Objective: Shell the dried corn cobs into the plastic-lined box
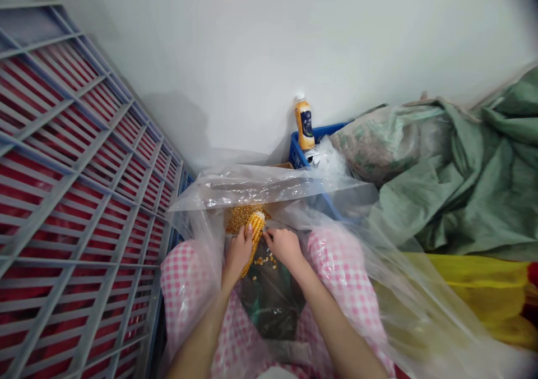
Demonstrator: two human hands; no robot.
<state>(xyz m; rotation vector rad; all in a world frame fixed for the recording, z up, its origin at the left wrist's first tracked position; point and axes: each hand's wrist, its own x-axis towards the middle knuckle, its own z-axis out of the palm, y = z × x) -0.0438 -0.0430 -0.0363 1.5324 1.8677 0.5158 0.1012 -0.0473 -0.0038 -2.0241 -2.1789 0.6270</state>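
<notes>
My left hand (239,251) is wrapped round an ear of corn (257,226), which slants with its pale end up and away from me. Yellow kernels cover most of the ear. My right hand (284,244) is at the ear's right side, thumb and fingers curled together by the cob; whether a kernel is between them I cannot make out. Below, loose kernels (264,261) are scattered on a clear plastic sheet (273,306) spread over and between my knees. A heap of corn kernels (244,216) lies just beyond the ear.
At the left stands a tall slatted plastic crate (90,169) with red showing through. A blue basket (297,152) holds a yellow drink bottle (305,124) and white plastic. On the right are a stuffed sack (390,141), green cloth (441,205) and a yellow bag (474,283). A white wall (235,59) rises ahead.
</notes>
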